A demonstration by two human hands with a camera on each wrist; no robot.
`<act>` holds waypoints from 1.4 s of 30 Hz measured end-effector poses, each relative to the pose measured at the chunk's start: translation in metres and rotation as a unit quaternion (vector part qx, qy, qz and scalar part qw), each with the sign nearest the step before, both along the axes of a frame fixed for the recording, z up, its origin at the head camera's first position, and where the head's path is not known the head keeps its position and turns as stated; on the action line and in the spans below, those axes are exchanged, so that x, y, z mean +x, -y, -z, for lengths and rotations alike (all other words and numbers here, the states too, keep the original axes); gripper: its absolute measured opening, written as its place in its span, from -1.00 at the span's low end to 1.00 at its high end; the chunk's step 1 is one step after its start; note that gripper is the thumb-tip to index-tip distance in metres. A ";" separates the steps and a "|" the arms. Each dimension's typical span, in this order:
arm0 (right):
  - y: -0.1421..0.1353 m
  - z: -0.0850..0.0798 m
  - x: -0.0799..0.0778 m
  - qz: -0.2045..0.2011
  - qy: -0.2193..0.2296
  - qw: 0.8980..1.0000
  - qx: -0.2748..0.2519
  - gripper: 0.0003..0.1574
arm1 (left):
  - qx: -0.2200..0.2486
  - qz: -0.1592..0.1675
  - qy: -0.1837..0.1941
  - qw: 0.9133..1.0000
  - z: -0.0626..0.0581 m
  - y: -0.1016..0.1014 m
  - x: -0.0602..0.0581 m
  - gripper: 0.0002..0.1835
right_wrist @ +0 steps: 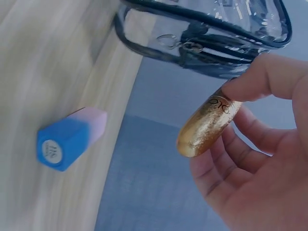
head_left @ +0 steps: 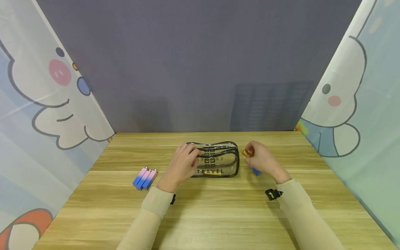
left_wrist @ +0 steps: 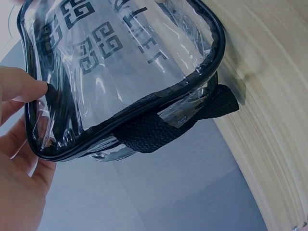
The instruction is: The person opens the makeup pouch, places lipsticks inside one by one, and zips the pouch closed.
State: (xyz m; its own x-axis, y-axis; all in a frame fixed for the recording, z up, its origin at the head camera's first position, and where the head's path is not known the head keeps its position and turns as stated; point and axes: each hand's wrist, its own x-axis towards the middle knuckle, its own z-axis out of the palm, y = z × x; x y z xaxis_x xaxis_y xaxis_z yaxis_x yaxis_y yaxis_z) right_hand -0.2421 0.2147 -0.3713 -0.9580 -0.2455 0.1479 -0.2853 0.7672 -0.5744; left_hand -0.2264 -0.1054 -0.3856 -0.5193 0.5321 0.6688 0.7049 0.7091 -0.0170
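A clear travel pouch (head_left: 229, 166) with black piping and dark print stands on the table. My left hand (head_left: 184, 163) pinches its upper left edge; in the left wrist view the thumb lies on the front and the fingers behind the pouch (left_wrist: 115, 86). To the right of the pouch, my right hand (head_left: 263, 160) holds a gold lipstick tube (right_wrist: 207, 125) between thumb and fingers, raised off the table. Beneath that hand lies a pink-and-blue lip gloss-like tube (right_wrist: 72, 137), its round end label showing. A zipper pull (right_wrist: 192, 46) hangs at the pouch's side.
Several slim pink-and-blue tubes (head_left: 145, 178) lie side by side at the left of the wooden table (head_left: 218, 215). A grey panel (head_left: 200, 69) rises behind the table, with cartoon-print curtains (head_left: 337, 90) at both sides.
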 end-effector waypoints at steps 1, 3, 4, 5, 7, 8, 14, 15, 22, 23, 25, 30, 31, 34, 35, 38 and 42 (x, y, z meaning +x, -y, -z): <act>0.001 -0.002 0.001 0.000 -0.003 1.000 -0.004 -0.63 | 0.000 0.000 -0.001 1.000 0.000 0.000 0.000 -0.73; 0.004 -0.005 0.002 -0.001 -0.011 1.000 -0.008 -0.62 | 0.001 0.000 0.000 1.000 0.000 0.000 0.000 -0.74; 0.005 -0.007 0.003 -0.002 -0.014 1.000 -0.010 -0.62 | 0.001 0.001 -0.001 1.000 0.000 0.000 0.000 -0.74; 0.006 -0.008 0.003 -0.002 -0.017 1.000 -0.012 -0.61 | 0.002 0.002 -0.001 1.000 0.000 0.000 0.000 -0.74; 0.009 -0.012 0.004 -0.003 -0.024 1.000 -0.018 -0.60 | 0.004 0.003 -0.001 1.000 0.000 0.000 0.000 -0.74; 0.010 -0.013 0.005 -0.005 -0.028 0.999 -0.021 -0.59 | 0.004 0.003 -0.001 1.000 0.000 0.000 0.000 -0.74; 0.017 -0.024 0.006 -0.013 -0.045 0.999 -0.022 -0.58 | 0.005 0.003 -0.005 1.000 0.000 0.000 -0.001 -0.73; 0.018 -0.026 0.006 -0.014 -0.050 0.998 -0.019 -0.59 | 0.005 0.004 -0.006 1.000 0.000 0.000 -0.001 -0.73; 0.026 -0.038 0.009 -0.032 -0.078 0.996 -0.002 -0.63 | 0.009 0.010 -0.011 1.000 -0.001 0.000 -0.001 -0.76; 0.027 -0.040 0.009 -0.034 -0.079 0.996 0.001 -0.62 | 0.009 0.011 -0.011 1.000 -0.001 0.000 -0.001 -0.76; 0.030 -0.044 0.010 -0.035 -0.078 0.996 0.006 -0.62 | 0.008 0.010 -0.011 1.000 -0.001 0.000 -0.001 -0.76; 0.038 -0.053 0.011 -0.047 -0.080 0.996 0.004 -0.61 | 0.005 0.004 -0.006 1.000 0.000 0.000 -0.001 -0.75; 0.040 -0.054 0.011 -0.050 -0.081 0.995 0.002 -0.61 | 0.005 0.003 -0.005 1.000 0.000 0.000 -0.001 -0.75; 0.043 -0.056 0.010 -0.058 -0.080 0.995 -0.004 -0.61 | 0.004 0.002 -0.004 1.000 0.000 0.000 -0.001 -0.75; 0.044 -0.056 0.010 -0.061 -0.079 0.995 -0.007 -0.61 | 0.004 0.002 -0.005 1.000 0.000 0.000 0.000 -0.75; 0.048 -0.057 0.009 -0.067 -0.078 0.994 -0.017 -0.61 | 0.005 0.003 -0.008 1.000 0.001 0.000 0.000 -0.75; 0.052 -0.058 0.007 -0.074 -0.083 0.993 -0.026 -0.61 | 0.006 0.005 -0.008 1.000 0.001 0.000 0.000 -0.74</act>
